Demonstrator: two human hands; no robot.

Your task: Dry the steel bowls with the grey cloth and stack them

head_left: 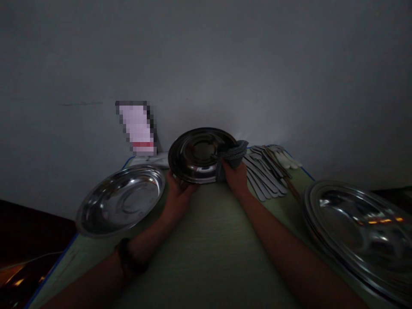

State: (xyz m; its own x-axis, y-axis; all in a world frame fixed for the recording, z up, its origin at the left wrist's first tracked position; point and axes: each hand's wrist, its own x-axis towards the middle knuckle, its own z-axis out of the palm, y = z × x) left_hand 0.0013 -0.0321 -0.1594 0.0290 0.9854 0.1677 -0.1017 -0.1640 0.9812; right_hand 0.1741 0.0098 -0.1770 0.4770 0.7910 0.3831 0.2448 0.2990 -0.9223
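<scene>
While my left hand (179, 189) is holding the steel basin (193, 148) by its rim over the bench (206, 244), my right hand (236, 177) is clutching a grey cloth (237, 153) against it; I'm apparently wiping, the next move calling for steady support.

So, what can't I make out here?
All in the head view:
Held dish: its far side, turned away.
Left hand: some fingers, behind the dish.
Right hand: some fingers, behind gray cloth.
Metal dishes at right: cut off by right edge.
Bright panel: content pixelated.
</scene>
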